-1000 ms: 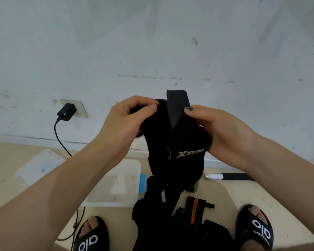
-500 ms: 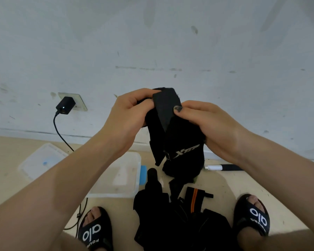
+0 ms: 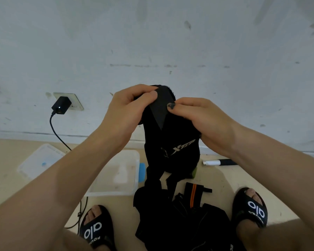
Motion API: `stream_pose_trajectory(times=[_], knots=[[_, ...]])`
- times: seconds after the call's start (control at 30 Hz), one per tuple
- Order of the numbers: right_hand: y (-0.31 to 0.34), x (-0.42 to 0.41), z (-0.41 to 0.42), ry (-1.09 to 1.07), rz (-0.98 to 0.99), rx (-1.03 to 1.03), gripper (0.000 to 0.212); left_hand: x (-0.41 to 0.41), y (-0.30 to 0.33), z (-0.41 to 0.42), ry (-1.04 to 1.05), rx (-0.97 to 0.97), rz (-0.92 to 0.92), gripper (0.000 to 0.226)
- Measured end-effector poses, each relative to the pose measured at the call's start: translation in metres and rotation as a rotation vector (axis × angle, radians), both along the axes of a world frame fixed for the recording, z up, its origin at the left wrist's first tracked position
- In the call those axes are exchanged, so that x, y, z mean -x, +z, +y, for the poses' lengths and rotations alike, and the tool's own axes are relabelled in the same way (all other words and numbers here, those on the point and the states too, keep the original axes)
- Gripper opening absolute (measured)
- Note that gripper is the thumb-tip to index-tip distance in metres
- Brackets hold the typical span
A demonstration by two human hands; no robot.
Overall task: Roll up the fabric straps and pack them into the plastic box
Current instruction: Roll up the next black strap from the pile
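- Your left hand (image 3: 123, 113) and right hand (image 3: 203, 122) both pinch the soft black fabric strap (image 3: 172, 142), fingers curled round it.
- The clear, rectangular plastic box (image 3: 116, 174) sits on the floor, near left.

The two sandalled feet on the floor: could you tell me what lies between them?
In the head view, a heap of black fabric straps lies between the left sandal and the right sandal.

Both forearms rise from the lower corners; left hand (image 3: 124, 113) and right hand (image 3: 201, 120) pinch the strap (image 3: 172, 142) at frame centre.
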State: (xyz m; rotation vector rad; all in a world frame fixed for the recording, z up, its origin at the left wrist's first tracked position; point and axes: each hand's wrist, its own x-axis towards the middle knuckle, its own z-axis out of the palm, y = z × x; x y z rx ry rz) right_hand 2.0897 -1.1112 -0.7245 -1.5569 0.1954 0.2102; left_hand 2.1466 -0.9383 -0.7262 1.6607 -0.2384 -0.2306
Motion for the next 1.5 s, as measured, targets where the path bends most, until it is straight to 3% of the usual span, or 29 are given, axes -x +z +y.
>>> stream_pose_trajectory(times=[1.13, 1.5], knots=[[-0.011, -0.003, 0.007, -0.084, -0.039, 0.084, 0.022, -0.006, -0.006, 0.003, -0.021, -0.044, -0.058, 0.027], [-0.016, -0.005, 0.01, -0.101, -0.087, 0.079, 0.026, -0.007, -0.006, 0.002, 0.08, 0.047, -0.042, 0.024]])
